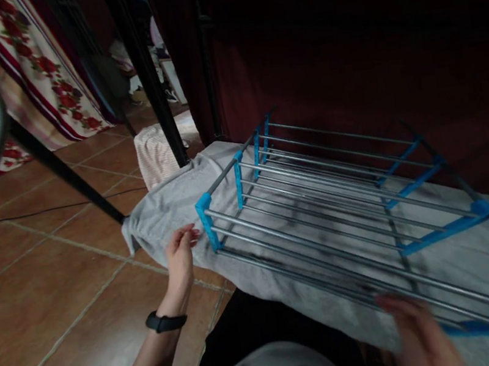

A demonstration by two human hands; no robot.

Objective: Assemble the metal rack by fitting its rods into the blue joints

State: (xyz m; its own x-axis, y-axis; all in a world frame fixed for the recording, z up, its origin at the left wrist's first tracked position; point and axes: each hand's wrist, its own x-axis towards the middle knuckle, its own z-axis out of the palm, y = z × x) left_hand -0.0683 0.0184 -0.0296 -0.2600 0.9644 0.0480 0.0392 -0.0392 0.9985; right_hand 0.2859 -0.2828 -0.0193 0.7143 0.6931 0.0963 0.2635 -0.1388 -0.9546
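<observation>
On drying rack [323, 207], grey cloth [169, 204]; no legible writing.

Probably a home: terracotta floor tiles [57, 287], floral curtain [34, 61], a laundry drying rack [321, 195].

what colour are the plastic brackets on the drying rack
Bright blue brackets on the drying rack, clearest in the head view.

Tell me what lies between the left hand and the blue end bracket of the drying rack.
In the head view, only grey cloth shows between the left hand and the blue bracket of the drying rack; the fingers stop just short of it.
</observation>
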